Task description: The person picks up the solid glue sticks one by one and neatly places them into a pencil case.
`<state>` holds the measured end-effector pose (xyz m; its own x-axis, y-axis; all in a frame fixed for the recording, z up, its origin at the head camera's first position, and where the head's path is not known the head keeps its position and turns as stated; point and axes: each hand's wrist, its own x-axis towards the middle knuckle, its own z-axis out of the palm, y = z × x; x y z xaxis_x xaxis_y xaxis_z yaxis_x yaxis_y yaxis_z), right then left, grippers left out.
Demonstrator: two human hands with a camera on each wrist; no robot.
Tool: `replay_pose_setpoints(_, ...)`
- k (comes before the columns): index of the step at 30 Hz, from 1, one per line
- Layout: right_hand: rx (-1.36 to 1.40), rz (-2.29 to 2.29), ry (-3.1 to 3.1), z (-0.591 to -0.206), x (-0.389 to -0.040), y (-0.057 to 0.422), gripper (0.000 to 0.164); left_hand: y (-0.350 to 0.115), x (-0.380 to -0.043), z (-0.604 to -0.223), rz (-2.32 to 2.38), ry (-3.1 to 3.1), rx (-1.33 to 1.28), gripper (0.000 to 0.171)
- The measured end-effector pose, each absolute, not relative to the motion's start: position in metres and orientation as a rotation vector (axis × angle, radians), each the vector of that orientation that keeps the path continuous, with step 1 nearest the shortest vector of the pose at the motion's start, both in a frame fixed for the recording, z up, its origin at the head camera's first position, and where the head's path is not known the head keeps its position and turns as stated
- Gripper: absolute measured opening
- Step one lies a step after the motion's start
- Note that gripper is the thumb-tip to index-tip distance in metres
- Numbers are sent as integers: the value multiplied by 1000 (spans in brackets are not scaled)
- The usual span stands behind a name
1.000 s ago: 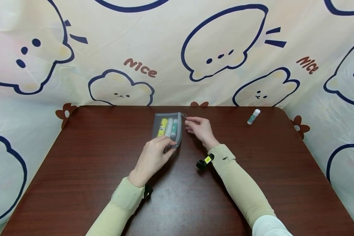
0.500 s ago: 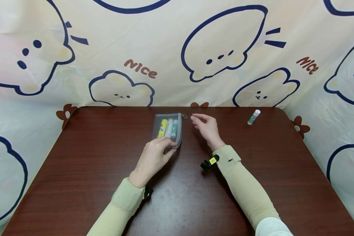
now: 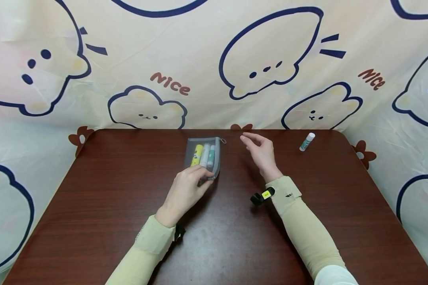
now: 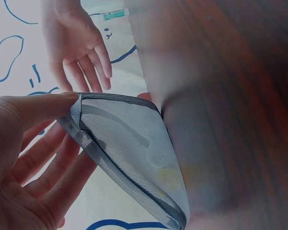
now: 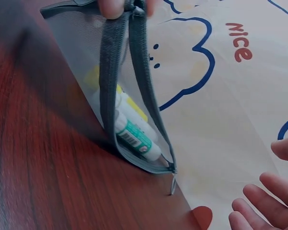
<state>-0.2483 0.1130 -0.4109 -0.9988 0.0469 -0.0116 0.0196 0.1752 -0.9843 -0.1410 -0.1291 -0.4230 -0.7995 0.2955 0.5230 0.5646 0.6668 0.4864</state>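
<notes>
My left hand [image 3: 184, 189] pinches the near corner of a grey mesh zip pouch [image 3: 217, 158] between thumb and fingers. In the right wrist view the pouch's mouth gapes, its zip pull [image 5: 173, 184] at the far end. Inside lie a yellow tube [image 3: 197, 154], a white tube [image 3: 204, 154] and a green-and-white glue stick [image 3: 211, 155]. My right hand [image 3: 263, 155] hovers to the right of the pouch, holding nothing, its fingers loosely extended. Farther right, a white-capped green glue stick [image 3: 307, 141] lies on the table.
The dark wooden table [image 3: 92, 206] ends at a back edge against a cream curtain [image 3: 199, 47] printed with cartoon outlines. More of this cloth hangs at both sides. Each wrist carries a black camera mount.
My right hand has moved away from the pouch's zip pull, to the right, toward the loose glue stick. My left hand and the pouch have stayed put.
</notes>
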Motion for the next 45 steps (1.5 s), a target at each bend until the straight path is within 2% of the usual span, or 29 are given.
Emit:
replay_pose_setpoints(18,-125,1925,-2339,-402,-249,145,52,-128,-141,-424,-927,-2478,-680,20)
replay_pose_setpoints(45,-212,1930,-2156,-387,-246,187,47,-129,-141,-424,-926,-2498,-683,20)
